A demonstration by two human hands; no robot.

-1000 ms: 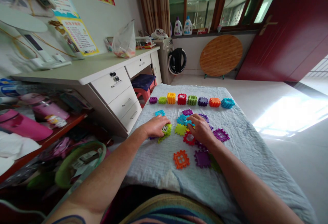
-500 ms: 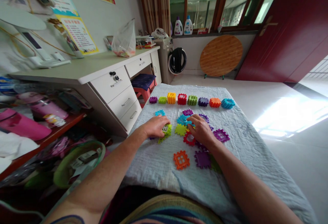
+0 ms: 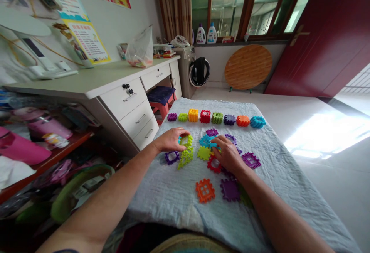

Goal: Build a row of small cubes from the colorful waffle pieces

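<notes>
A lime-green plate point(image 3: 189, 141), roughly square with toothed edges and an open middle, is at the left part of a cloth-covered desk point(image 3: 166, 195). The left hand point(image 3: 172, 140) has a narrow grip on it, thumb on the near side, fingers on the far side. Its open face is turned upward; no long axis stands out. Just nearer the person, a lime-green lattice piece point(image 3: 185, 158) slants from near left to far right. The right hand point(image 3: 229, 153) curls beside a blue piece point(image 3: 206, 141); whether it grasps anything, I cannot tell.
</notes>
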